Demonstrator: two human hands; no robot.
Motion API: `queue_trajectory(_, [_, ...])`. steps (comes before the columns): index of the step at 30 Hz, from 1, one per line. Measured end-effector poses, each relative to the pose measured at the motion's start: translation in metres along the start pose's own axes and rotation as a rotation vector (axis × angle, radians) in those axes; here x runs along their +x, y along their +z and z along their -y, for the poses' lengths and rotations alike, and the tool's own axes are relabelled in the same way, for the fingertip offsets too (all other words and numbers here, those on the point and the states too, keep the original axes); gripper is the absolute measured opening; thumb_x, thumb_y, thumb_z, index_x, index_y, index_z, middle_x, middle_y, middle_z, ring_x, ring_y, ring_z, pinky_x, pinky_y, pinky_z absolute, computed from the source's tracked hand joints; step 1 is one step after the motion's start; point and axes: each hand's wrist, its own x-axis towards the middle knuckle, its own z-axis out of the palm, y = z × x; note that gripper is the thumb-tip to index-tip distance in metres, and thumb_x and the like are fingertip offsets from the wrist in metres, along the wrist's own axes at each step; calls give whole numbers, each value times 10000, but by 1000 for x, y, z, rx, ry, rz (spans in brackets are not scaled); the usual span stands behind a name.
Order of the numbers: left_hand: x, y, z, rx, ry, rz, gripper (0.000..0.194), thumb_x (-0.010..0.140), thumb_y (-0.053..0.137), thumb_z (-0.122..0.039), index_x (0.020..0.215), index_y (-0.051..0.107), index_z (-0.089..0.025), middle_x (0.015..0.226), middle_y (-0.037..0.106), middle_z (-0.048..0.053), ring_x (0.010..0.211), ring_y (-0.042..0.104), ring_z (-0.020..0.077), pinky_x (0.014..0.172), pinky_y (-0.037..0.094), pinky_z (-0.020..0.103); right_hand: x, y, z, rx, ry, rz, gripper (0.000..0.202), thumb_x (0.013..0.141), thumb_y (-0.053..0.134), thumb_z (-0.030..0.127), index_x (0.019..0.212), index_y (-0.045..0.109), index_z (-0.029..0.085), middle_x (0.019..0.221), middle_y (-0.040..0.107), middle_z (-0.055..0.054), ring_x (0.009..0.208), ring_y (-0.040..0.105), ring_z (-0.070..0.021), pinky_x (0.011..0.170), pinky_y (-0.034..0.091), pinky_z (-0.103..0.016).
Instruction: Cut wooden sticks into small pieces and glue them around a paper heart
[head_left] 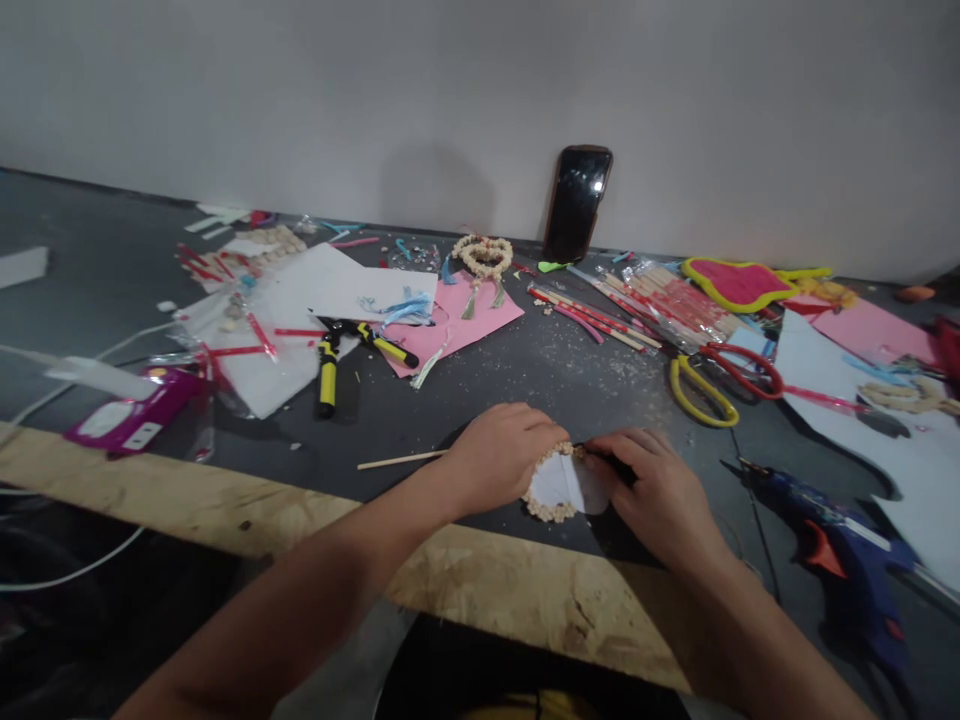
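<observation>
Near the table's front edge lies a white disc [551,482] with small cream beads along its left side. A clear or pale strip makes up its right part. My left hand [502,450] is closed on the upper left rim, fingers curled over the beads. On the opposite side, my right hand [656,485] pinches at the upper right edge; whatever its fingertips hold is too small to make out. A thin wooden stick [401,461] pokes out to the left from beneath my left forearm and hand.
At right lie a blue glue gun [832,550] and scissors with red and yellow handles [705,392]. Yellow-black pliers [328,375] and a purple device [135,410] are on the left. Behind stand beaded hearts [484,258], packed sticks [675,305] and a phone [577,205].
</observation>
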Motion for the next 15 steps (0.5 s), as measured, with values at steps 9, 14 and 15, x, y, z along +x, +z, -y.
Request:
queue_trajectory(9, [1, 1, 0, 8, 3, 7, 304, 810, 445, -109, 1070, 581, -189, 1036, 645, 54, 968, 567, 203, 849, 437, 349, -2, 0, 0, 15, 18, -5, 160, 865, 515, 306, 880, 655, 232, 844, 650, -31, 822, 558, -194, 729, 441, -320])
queue_trajectory(14, [1, 1, 0, -2, -4, 13, 288, 832, 438, -123, 1072, 583, -186, 1030, 645, 54, 969, 570, 204, 840, 443, 353, -2, 0, 0, 29, 24, -7, 154, 866, 513, 304, 879, 647, 230, 851, 648, -31, 828, 564, -192, 738, 444, -323])
queue_trajectory(15, [1, 1, 0, -5, -5, 12, 285, 835, 437, -125, 1072, 583, -185, 1032, 645, 54, 971, 570, 203, 843, 443, 352, -2, 0, 0, 31, 27, -5, 152, 865, 513, 303, 879, 646, 231, 849, 648, -31, 826, 566, -191, 736, 445, -323])
